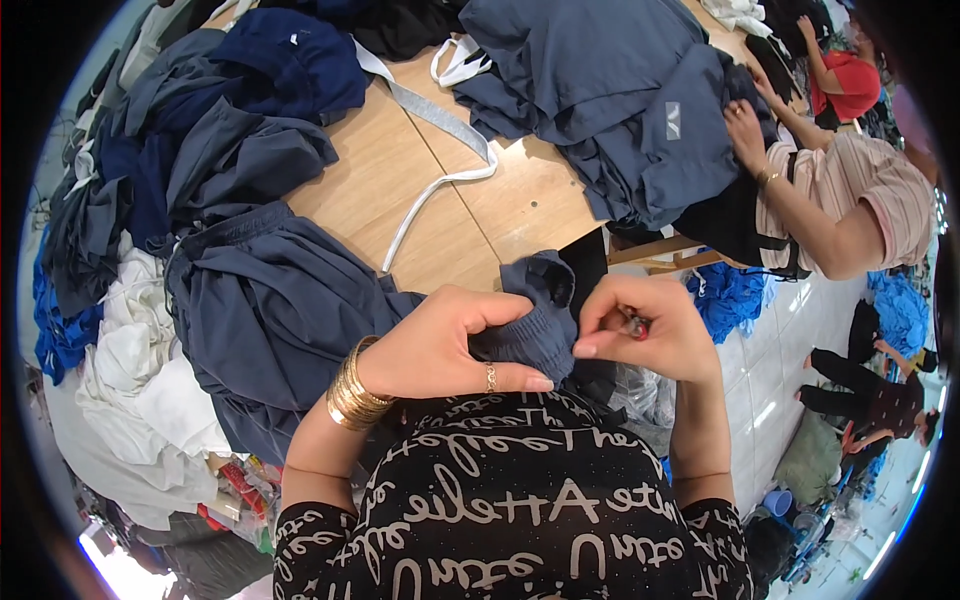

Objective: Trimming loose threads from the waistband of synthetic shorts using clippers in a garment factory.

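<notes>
Close in front of my body, my left hand (430, 345) is closed on the gathered elastic edge of a blue-grey garment (535, 345), pinching it between thumb and fingers. My right hand (655, 330) is beside that edge, thumb and forefinger together at the cloth. Curled in its fingers is a small tool with a red part (638, 325), mostly hidden, so its kind does not show. To the left lie blue-grey trousers (280, 310) with a gathered waistband; their cloth runs toward my left hand, but I cannot tell whether it is one piece with the held edge.
Folded dark garments (230, 130) heap up at the table's far left, white cloth (150, 350) below them. A grey-and-white strip (440, 115) crosses the wooden table (350, 180). At right, a co-worker's hand (745, 135) rests on a blue-grey garment pile (620, 100).
</notes>
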`<state>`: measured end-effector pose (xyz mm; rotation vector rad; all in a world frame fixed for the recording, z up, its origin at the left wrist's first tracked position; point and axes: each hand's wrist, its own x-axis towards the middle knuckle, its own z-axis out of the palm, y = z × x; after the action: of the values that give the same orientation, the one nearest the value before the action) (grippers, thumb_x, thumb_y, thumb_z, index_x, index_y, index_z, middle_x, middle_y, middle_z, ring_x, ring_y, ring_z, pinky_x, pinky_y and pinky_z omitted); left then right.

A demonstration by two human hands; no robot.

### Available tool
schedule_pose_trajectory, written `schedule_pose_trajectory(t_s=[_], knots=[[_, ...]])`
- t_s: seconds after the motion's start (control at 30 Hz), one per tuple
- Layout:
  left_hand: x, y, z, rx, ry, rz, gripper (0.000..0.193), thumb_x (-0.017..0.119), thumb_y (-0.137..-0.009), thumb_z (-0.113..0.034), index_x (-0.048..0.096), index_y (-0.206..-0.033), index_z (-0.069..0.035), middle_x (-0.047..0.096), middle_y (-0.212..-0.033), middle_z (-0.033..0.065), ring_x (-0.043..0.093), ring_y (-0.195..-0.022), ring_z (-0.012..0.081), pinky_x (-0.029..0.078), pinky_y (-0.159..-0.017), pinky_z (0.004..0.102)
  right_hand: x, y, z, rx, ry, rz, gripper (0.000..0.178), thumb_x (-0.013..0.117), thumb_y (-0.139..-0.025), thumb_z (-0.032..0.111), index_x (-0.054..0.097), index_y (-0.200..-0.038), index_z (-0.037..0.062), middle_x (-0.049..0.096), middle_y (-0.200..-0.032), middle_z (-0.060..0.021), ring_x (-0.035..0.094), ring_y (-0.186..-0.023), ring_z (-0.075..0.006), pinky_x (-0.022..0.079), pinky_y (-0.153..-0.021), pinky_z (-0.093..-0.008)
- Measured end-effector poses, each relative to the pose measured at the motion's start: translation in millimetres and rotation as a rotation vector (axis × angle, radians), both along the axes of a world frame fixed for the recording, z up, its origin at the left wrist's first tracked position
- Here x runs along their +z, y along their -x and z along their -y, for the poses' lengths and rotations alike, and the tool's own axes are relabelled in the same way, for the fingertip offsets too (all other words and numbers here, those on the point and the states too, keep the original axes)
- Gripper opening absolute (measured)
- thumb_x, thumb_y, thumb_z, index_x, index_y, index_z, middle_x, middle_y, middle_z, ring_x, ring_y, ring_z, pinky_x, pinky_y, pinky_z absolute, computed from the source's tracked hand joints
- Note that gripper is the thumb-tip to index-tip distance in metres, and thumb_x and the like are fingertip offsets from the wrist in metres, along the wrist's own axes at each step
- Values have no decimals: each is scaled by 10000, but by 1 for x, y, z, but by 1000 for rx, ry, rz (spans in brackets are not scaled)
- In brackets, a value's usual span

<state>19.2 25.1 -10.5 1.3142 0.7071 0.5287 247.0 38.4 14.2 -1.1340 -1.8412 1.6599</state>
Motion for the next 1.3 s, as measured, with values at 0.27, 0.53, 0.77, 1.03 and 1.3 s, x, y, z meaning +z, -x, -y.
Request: schedule_pose_trajectory(t_s=[0.27,0.53,0.77,1.03,1.3], knots=[[14,1,-10,-88,-350,-162,227,717,-714,-166,594,-832,-15,578,-694,120,543,-608,260,431,-579,285,-17,0,-13,248,153,-9,477,779,-663,235,580,-1062,66,545,-655,12,421,-555,-63,320,-497,-210],[-5,-6,-6,551,-909,-234,240,706,-600,7,641,-824,-51,637,-856,82,587,-641,216,454,-557,269,16,12,24,63,-1082,219,199,690,-578,171,614,-725,61,397,-518,-6,425,-413,-164,291,-383,-296],[-18,-5,1,671,-1014,-79,281,760,-627,-46,584,-845,-45,658,-923,99,642,-736,214,498,-588,252,17,17,30,79,-1165,265,147,684,-597,42,563,-666,87,320,-533,25,385,-432,-80,284,-384,-213],[-21,-19,11,712,-520,160,256,677,-749,34,445,-844,-15,578,-822,133,635,-806,227,523,-753,329,15,20,29,117,-687,167,350,707,-682,165,557,-982,63,489,-689,-21,532,-572,-173,413,-505,-280],[-16,-25,18,682,-307,253,238,690,-738,30,468,-807,-22,603,-843,129,642,-832,205,516,-749,295,23,24,17,-34,-910,401,187,682,-721,175,543,-818,96,471,-658,-22,515,-535,-181,389,-466,-280]])
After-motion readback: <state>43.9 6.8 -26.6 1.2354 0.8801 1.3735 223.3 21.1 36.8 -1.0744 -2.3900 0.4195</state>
